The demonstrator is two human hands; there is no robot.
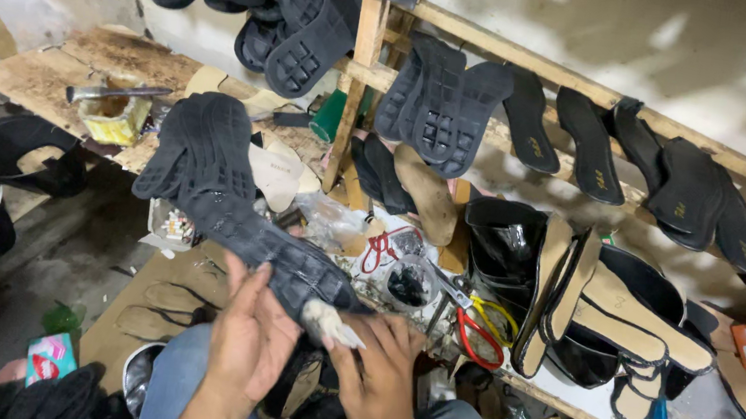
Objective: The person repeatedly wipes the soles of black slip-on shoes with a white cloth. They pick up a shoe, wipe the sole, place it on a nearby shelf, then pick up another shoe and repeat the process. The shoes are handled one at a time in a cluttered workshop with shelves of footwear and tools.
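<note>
Near the worktop [200,274], the left hand [251,331] is steadying a black sole [280,255] while the right hand [379,367] is pinching a pale brush [330,323] against it; the gluing calls for even strokes next.

You face a pale wall [685,48] with slanted wooden rails [535,70] (patchy light), a grey floor [34,266] below.

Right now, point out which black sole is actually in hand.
The ridged black sole lying across the left hand, beside the right hand. The other soles hang on the wooden rack or lie on the bench.
</note>
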